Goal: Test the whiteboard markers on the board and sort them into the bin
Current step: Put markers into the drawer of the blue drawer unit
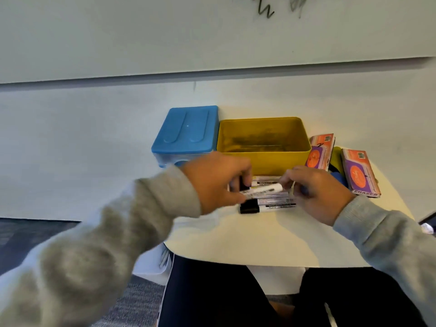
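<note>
A white-barrelled marker (262, 190) with printed black lettering is held above a small pale table (271, 241), its long axis running nearly level from left to right with the right end raised a little. The left hand (219, 182), in a soft grey knit sleeve (99, 251), is curled round the marker's dark left end; the sleeve is blurred. The right hand (316, 194) is seen with its fingers (286, 181) bent and pinched at the marker's right end, though what exactly is gripped there cannot be told. Beneath the held marker, a row of further markers (269, 205) is laid flat on the table, side by side, long axes also left to right, black caps pointing left. Just behind them a yellow rectangular bin (264, 159) with rounded corners and smooth walls is stood open, its floor smudged dark. A blue moulded plastic lid (186, 131) is seen closing a box just left of the bin. Boxed erasers (361, 173) in orange and purple card are set to the right. Scribbled lines (264, 8) are visible on the glossy whiteboard (141, 31) above.
</note>
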